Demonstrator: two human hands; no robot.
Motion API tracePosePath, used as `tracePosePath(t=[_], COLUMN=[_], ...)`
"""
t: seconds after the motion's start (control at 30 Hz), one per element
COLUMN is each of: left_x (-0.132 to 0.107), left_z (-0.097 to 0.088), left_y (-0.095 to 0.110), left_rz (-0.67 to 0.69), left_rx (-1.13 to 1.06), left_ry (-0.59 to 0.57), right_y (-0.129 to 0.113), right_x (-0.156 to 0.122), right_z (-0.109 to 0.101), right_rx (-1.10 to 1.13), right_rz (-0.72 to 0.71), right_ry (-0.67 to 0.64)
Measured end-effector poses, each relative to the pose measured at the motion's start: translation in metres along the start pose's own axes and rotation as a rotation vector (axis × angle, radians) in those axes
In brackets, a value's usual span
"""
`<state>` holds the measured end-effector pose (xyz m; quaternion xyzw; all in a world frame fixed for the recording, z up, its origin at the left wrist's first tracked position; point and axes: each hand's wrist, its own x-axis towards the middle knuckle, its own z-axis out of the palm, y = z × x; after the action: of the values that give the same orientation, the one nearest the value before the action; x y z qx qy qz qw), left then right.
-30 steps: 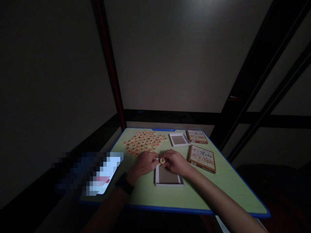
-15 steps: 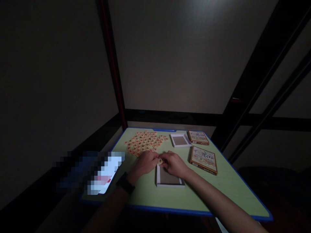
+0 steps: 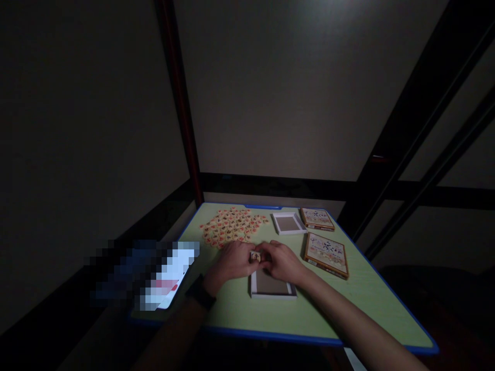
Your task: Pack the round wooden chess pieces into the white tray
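Sitting nearest, an open white-rimmed tray lies beneath the left hand and right hand, whose fingertips pinch one round marked piece over its far end. Beyond spread many similar pieces; farther right, another tray sits beside a printed box.

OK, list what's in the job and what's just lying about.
Likely part of the job:
game piece between left hand and right hand
scattered pieces
near white tray
far white tray
near printed box
far printed box

Probably just lying about:
bright, partly pixelated slab
pale thing past the table's edge
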<state>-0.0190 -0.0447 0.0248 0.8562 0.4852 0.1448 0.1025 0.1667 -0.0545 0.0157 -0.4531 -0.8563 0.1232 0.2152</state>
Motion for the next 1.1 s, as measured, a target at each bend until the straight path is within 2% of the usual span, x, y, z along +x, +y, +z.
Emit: tracePosePath(t=[0.17,0.3,0.53,0.8,0.93,1.1], left_x=[0.001,0.004,0.004,0.003,0.003,0.001], left_z=[0.004,0.007,0.006,0.009,0.009,0.007], left_y=[0.002,0.001,0.0,-0.002,0.0,0.003], left_rz=[-0.053,-0.06,-0.074,-0.056,-0.033,-0.019], left_rx=[0.07,0.06,0.028,0.06,0.07,0.084], left_ry=[0.002,-0.017,-0.024,-0.017,-0.012,-0.012], right_y=[0.009,0.019,0.029,0.03,0.032,0.045], right_x=[-0.002,-0.001,0.002,0.002,0.025,0.088], right_z=[-0.017,-0.02,-0.017,-0.02,-0.03,-0.041], right_rx=[0.08,0.135,-0.14,-0.216,-0.268,-0.419], right_rz=[0.008,0.042,0.143,0.204,0.255,0.215], right_ry=[0.045,0.079,0.168,0.178,0.145,-0.055])
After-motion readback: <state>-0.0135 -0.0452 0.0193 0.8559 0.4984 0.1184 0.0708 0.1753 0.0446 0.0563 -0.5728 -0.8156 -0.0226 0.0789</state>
